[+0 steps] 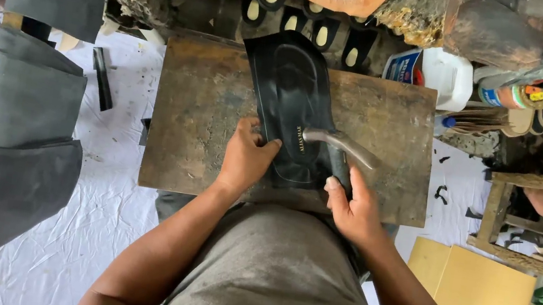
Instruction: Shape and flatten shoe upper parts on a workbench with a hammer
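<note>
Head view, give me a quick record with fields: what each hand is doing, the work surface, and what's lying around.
left hand: presses flat on the black sheet
right hand: fingers at the sheet's lower right edge, beside a curved metal tool lying on it
surface: worn brown board over the lap
left side: grey sheets hung in a stack
right side: white jug, yellow card, wooden frame
floor: white cloth
</note>
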